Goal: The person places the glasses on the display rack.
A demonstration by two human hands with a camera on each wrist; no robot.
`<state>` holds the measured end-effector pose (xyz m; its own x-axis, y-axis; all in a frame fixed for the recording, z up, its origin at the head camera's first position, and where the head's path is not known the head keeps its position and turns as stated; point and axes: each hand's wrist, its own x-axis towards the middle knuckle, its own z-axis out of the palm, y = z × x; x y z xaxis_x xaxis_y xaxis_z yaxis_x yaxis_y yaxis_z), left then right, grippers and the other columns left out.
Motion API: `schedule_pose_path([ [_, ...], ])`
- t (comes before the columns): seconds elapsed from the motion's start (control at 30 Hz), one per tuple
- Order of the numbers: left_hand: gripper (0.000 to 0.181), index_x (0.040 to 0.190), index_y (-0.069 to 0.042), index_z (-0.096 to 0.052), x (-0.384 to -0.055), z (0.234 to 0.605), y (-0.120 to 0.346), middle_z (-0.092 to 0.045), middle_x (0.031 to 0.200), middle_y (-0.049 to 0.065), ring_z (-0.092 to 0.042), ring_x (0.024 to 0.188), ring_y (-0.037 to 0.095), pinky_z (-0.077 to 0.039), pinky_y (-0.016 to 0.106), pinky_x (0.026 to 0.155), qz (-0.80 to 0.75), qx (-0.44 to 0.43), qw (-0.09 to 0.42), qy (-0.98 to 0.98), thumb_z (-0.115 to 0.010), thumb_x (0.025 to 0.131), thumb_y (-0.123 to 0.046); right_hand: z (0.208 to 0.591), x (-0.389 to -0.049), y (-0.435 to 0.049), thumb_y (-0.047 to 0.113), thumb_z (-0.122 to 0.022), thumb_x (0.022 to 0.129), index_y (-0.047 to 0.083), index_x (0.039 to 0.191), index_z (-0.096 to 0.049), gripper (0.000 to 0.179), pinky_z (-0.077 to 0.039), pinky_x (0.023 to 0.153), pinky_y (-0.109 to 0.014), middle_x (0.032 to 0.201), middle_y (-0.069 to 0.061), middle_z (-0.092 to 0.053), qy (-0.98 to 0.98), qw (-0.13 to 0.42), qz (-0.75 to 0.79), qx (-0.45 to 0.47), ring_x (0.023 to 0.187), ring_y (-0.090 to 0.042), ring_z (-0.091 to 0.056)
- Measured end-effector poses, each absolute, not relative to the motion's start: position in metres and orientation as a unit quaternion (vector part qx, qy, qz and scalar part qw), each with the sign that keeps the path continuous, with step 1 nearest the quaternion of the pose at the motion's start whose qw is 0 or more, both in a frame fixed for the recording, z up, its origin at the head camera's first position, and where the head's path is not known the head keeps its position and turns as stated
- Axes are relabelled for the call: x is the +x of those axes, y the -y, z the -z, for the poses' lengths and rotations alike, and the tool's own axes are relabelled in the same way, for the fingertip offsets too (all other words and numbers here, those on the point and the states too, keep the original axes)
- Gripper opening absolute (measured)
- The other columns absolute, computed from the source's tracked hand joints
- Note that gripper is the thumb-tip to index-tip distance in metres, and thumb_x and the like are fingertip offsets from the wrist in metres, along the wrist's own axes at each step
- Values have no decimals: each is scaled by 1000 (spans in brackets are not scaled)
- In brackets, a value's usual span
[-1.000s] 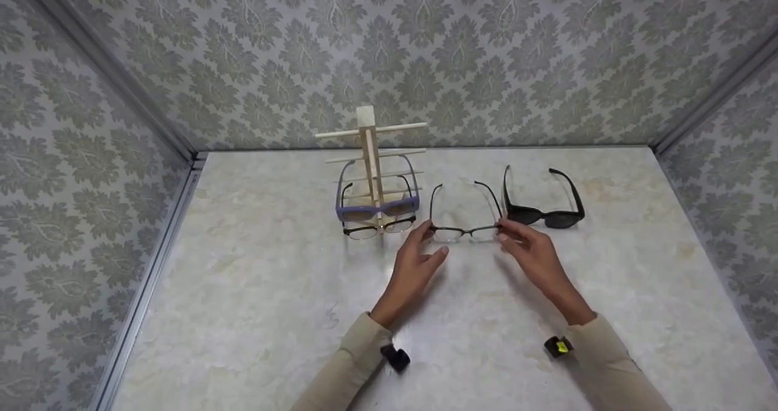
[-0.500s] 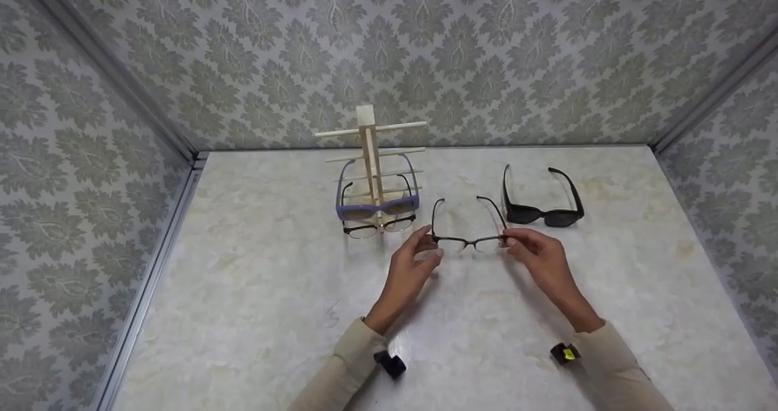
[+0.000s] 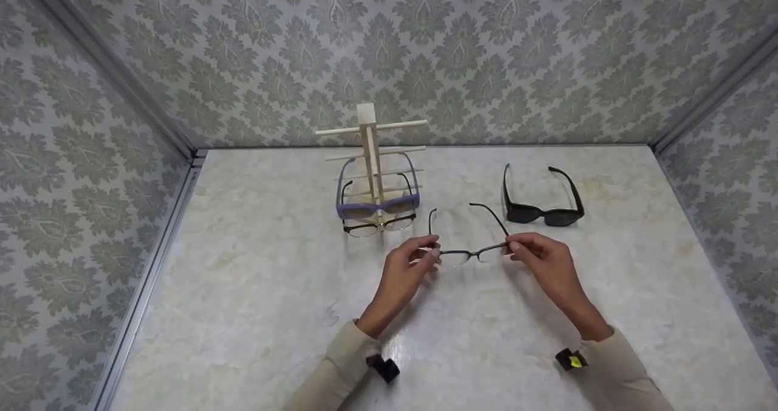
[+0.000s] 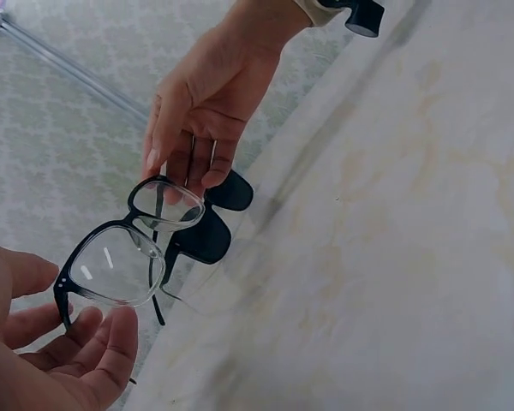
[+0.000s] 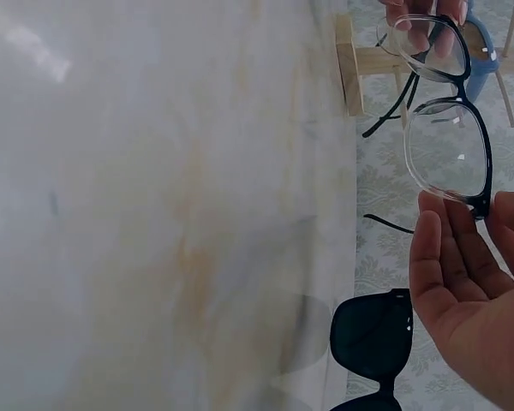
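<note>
A pair of eyeglasses (image 3: 473,255) with a dark upper rim and clear lenses is held just above the table, temples unfolded and pointing away from me. My left hand (image 3: 402,274) pinches its left hinge corner between thumb and fingers. At the opposite corner, my right hand (image 3: 550,271) pinches the frame the same way. Seen from the left wrist, the eyeglasses (image 4: 100,228) stretch between both hands, lower rims clear. The right wrist view shows the right fingers (image 5: 463,265) at the frame's corner, with black sunglasses (image 5: 373,334) below.
Left of the hands stands a wooden display rack (image 3: 370,162) with crossbars. Purple-framed sunglasses (image 3: 378,208) hang on it above dark half-rimmed glasses (image 3: 362,228). Black sunglasses (image 3: 544,216) lie unfolded on the marbled table (image 3: 243,314) at right. Patterned walls (image 3: 425,52) enclose the table.
Both hands have drawn the eyeglasses toward me, away from the black sunglasses, and the frame now tilts slightly. The left fingers have closed in on the hinge. Rack and sunglasses stay put.
</note>
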<state>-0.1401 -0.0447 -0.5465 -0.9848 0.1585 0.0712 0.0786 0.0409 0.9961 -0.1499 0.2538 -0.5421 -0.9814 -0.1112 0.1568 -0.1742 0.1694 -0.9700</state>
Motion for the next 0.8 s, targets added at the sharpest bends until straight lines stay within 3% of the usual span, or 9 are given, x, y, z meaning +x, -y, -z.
schedule_pose_path([
  [0.1, 29, 136, -1, -76, -140, 545, 47, -76, 126, 16, -78, 100, 25, -66, 34, 84, -685, 86, 11, -723, -69, 110, -13, 539, -147, -252, 1, -71, 107, -4, 123, -79, 18, -66, 89, -37, 111, -28, -77, 767, 29, -634, 98, 98, -19, -79],
  [0.27, 26, 132, -1, -78, -138, 540, 51, -76, 124, 23, -78, 100, 32, -67, 35, 83, -700, 86, 2, -709, -71, 108, -6, 536, -143, -249, 0, -72, 106, -1, 124, -80, 20, -66, 88, -36, 109, -23, -79, 770, 34, -629, 103, 96, -19, -78],
  [0.57, 27, 134, -6, -78, -133, 523, 58, -78, 124, 13, -78, 101, 25, -65, 29, 83, -666, 109, -19, -738, -73, 108, -12, 523, -134, -244, -3, -73, 104, 0, 124, -80, 22, -66, 88, -33, 112, -25, -79, 762, 52, -636, 110, 100, -19, -79],
  [0.8, 30, 137, -8, -76, -129, 509, 62, -78, 124, 7, -78, 100, 23, -66, 41, 88, -650, 130, -39, -747, -74, 108, -16, 515, -130, -240, -8, -71, 103, -1, 127, -80, 26, -65, 89, -30, 113, -27, -78, 750, 76, -645, 126, 102, -21, -79],
])
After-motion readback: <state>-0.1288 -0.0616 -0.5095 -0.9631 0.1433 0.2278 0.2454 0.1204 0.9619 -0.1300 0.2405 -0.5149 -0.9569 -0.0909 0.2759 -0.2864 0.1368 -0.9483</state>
